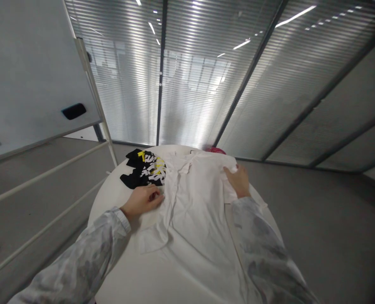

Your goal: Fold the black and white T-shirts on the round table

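A white shirt (200,202) lies spread on a round white table (127,270), its collar end away from me and its lower part running toward me. Creases run down its left side, and a flap of cloth sticks out at the lower left. My left hand (143,200) is closed, its curled fingertips at the shirt's left edge. On the right, my right hand (238,180) grips the cloth near the sleeve, thumb on top. A black garment (139,171) with white and yellow print lies bunched just beyond my left hand, partly against the shirt.
Something red (217,150) shows behind the table's far edge. A whiteboard (32,76) on a white metal frame (48,175) stands at the left, with a black eraser-like object (74,111) on it. Glass partitions with blinds (190,97) rise behind the table.
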A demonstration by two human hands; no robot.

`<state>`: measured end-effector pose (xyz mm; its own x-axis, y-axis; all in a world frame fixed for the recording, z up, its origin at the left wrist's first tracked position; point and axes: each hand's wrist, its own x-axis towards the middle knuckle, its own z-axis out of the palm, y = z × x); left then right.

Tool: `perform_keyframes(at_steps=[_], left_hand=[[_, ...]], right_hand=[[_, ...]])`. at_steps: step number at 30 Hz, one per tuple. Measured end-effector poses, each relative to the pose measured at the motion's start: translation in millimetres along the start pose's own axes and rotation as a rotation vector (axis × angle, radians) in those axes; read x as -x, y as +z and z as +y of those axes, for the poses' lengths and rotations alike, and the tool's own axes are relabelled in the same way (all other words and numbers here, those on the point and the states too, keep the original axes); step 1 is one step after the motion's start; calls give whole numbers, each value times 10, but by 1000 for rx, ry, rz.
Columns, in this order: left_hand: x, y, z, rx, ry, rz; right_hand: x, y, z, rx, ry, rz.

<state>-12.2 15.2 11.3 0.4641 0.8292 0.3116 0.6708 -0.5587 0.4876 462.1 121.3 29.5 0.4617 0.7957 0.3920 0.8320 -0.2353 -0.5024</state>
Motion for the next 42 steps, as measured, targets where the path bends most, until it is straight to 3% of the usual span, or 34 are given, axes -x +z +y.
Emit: perform_keyframes(at_steps=[2, 5, 11, 16, 20, 23, 26, 28, 31, 33, 37, 39, 42], left_hand=[[-1, 12, -11, 6, -1, -3], [1, 35, -33, 7, -4, 8], [10, 43, -40, 9, -4, 11], [8, 38, -43, -3, 0, 7], [9, 41, -45, -7, 4, 20], [10, 37, -38, -4, 6, 20], [9, 27, -29, -1, 6, 17], [8, 21, -28, 1, 6, 12], [7, 21, -30, 5, 6, 10], [7, 27, -33, 6, 7, 12], [5, 35, -35, -8, 9, 7], [3, 33, -32, -16, 11, 3], [2, 27, -27, -19, 9, 5]], right_hand=[[-159, 86, 204, 15, 96, -67], [-251, 174, 362, 1, 95, -94], [-360, 154, 345, -12, 86, -104], [-413, 105, -15, -20, 84, 8], [-286, 121, -608, -95, -107, 83], [-103, 146, -1069, -218, -353, -56], [45, 153, -1332, -366, -667, -260], [92, 146, -1362, -363, -727, -288], [131, 119, -1265, -174, -574, -269], [181, 91, -1178, 1, -499, -333], [351, 43, -1094, 236, -645, -491], [417, 45, -1115, 271, -693, -504], [440, 92, -1212, 255, -624, -447]])
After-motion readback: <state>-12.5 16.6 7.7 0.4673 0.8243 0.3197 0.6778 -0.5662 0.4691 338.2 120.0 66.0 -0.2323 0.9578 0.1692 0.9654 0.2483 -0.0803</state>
